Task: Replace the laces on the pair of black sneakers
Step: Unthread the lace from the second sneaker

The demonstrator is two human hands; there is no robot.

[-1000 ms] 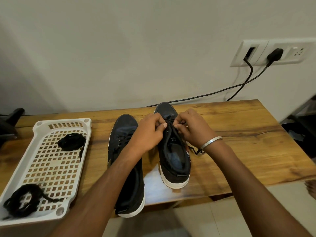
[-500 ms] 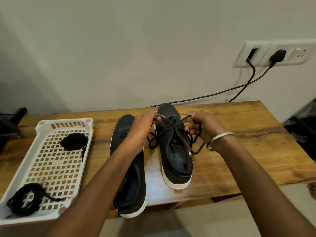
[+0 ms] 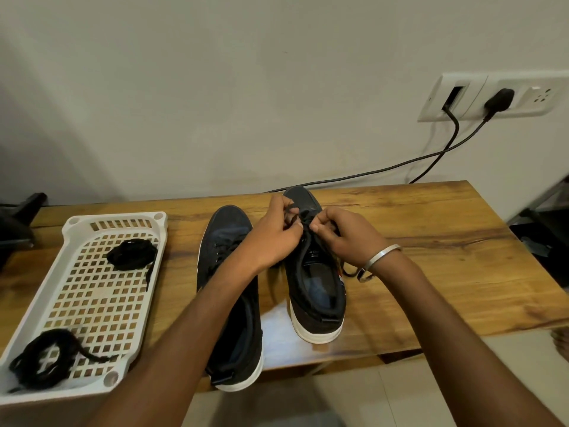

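Two black sneakers with white soles stand side by side on the wooden table (image 3: pixel 431 241), toes toward the wall. The left sneaker (image 3: pixel 229 266) is partly covered by my forearm. Over the lacing of the right sneaker (image 3: pixel 317 291), my left hand (image 3: pixel 274 238) and my right hand (image 3: pixel 348 235) meet, each pinching a strand of its black lace (image 3: pixel 297 215). A loose lace end trails by my right wrist. Two bundled black laces, one at the far end (image 3: pixel 131 253) and one at the near end (image 3: pixel 43 359), lie in the white tray.
The white perforated tray (image 3: pixel 89 303) sits at the table's left end, overhanging the front edge. Black cables (image 3: pixel 400 164) run from a wall socket (image 3: pixel 492 98) down behind the table. A dark object (image 3: pixel 15 229) stands at the far left.
My hands spread apart, pulling the lace strands out to both sides of the right sneaker, then came back together over its lacing, where they now pinch the lace.
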